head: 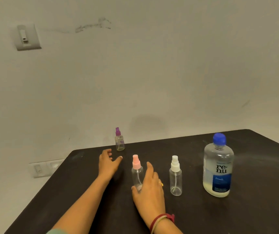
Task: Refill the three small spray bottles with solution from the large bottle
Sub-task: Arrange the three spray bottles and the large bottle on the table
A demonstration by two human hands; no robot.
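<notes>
The left hand (107,163) is stretching forward, fingers spread wide and holding nothing, just short of the purple-capped spray bottle (119,141) at the far edge of the table (236,213). The right hand (149,188) is cupping the base of the pink-capped spray bottle (136,173), though I cannot tell whether it is truly gripping. This is looking like the opening step, gathering the small bottles, and each sprayer top is going to need unscrewing before pouring. The white-capped spray bottle (175,176) and the large bottle (218,166) are standing upright to the right, the small ones looking nearly empty, the large one capped in blue.
</notes>
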